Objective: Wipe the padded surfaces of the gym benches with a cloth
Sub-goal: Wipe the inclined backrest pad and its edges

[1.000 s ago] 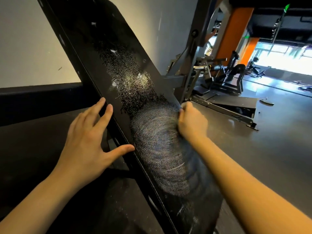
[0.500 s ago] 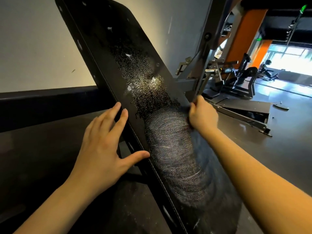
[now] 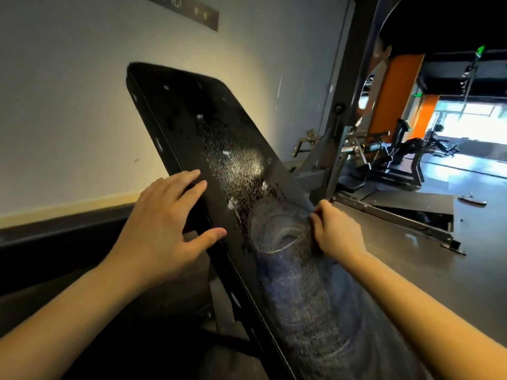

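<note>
– Against the pale wall [image 3: 68, 91], what is shown, from the largest item down?

– A dark gym floor [image 3: 397, 270] with distant machines [image 3: 397, 154] is seen at the right. A black bench pad [image 3: 186, 111] is tilted steeply, its upper half bare and flecked with white specks [image 3: 233, 165].

– And the hands?

– The left hand [image 3: 164, 223] is laid, fingers spread and straight, against the pad's left edge. The right hand [image 3: 337, 234] is curled at the right edge, and the top of a blue-grey cloth [image 3: 301, 297] appears to be pinched in it. The cloth is spread over the pad's lower half.

– How is the stroke best made?

– The pad is to be steadied from the left while the cloth is carried upward, flat and under firm pressure, into the specked zone. Overlapping passes are advised, so that flakes are lifted rather than smeared.
</note>
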Motion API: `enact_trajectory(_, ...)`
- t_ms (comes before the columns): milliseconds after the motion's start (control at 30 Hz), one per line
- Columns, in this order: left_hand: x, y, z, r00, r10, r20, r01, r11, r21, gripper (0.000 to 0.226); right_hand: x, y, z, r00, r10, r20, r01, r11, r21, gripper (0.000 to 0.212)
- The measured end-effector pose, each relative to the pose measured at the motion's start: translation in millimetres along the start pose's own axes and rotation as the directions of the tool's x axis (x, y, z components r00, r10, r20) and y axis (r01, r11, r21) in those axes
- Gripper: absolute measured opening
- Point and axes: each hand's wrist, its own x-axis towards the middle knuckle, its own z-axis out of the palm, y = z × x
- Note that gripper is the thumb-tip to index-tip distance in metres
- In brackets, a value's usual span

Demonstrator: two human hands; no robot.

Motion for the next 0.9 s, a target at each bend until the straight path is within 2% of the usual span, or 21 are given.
enact_trajectory(67,9,-11,-2,0.999,0.012,0.04,-0.014,0.998,0.057,0.105,41,-27,3,0.997,0.074,-0.023,-0.073,0.996,0.048,0.018)
enact_trajectory(133,15,-19,-1,0.997,0.019,0.076,-0.026,0.995,0.091,0.113,61,-77,3,0.997,0.025,-0.068,-0.017,0.993,0.119,0.016)
enact_trajectory(200,20,-26,-1,0.994,0.024,0.109,-0.035,0.994,0.102,0.118,45,-126,1,0.99,-0.112,-0.085,0.127,0.972,0.199,0.015)
enact_trajectory(267,22,-30,0,0.989,0.045,0.141,-0.062,0.991,0.116,0.119,-5,-145,-8,0.925,-0.352,-0.144,0.379,0.884,0.275,0.013)
enact_trajectory(333,23,-35,1,0.988,0.072,0.136,-0.09,0.987,0.134,0.117,-51,-123,-12,0.835,-0.528,-0.157,0.549,0.782,0.294,0.014)
enact_trajectory(367,23,-37,1,0.988,0.082,0.134,-0.1,0.985,0.138,0.117,-61,-101,-12,0.823,-0.551,-0.138,0.566,0.775,0.282,0.014)
enact_trajectory(433,22,-37,2,0.989,0.084,0.124,-0.1,0.986,0.135,0.117,-48,-52,-8,0.893,-0.435,-0.118,0.449,0.878,0.164,0.016)
enact_trajectory(500,22,-36,4,0.992,0.075,0.106,-0.087,0.989,0.12,0.116,-7,-15,-1,0.98,-0.189,-0.07,0.19,0.982,0.017,0.017)
enact_trajectory(567,22,-36,6,0.993,0.076,0.086,-0.084,0.991,0.101,0.115,39,-12,2,0.998,0.011,-0.057,-0.013,0.999,-0.035,0.017)
enact_trajectory(667,21,-35,6,0.994,0.074,0.075,-0.082,0.991,0.106,0.114,84,-74,7,0.994,0.057,-0.094,-0.049,0.995,0.086,0.018)
enact_trajectory(733,22,-35,4,0.993,0.077,0.086,-0.088,0.988,0.13,0.114,77,-132,5,0.991,-0.055,-0.118,0.075,0.983,0.169,0.015)
enact_trajectory(800,22,-37,1,0.992,0.078,0.102,-0.094,0.983,0.159,0.114,36,-163,-2,0.955,-0.266,-0.132,0.291,0.928,0.233,0.013)
enact_trajectory(867,22,-38,2,0.991,0.085,0.104,-0.102,0.98,0.168,0.112,-14,-147,-9,0.877,-0.45,-0.172,0.481,0.833,0.273,0.015)
enact_trajectory(900,21,-38,3,0.991,0.09,0.1,-0.106,0.981,0.165,0.111,-31,-125,-9,0.855,-0.491,-0.168,0.519,0.802,0.295,0.016)
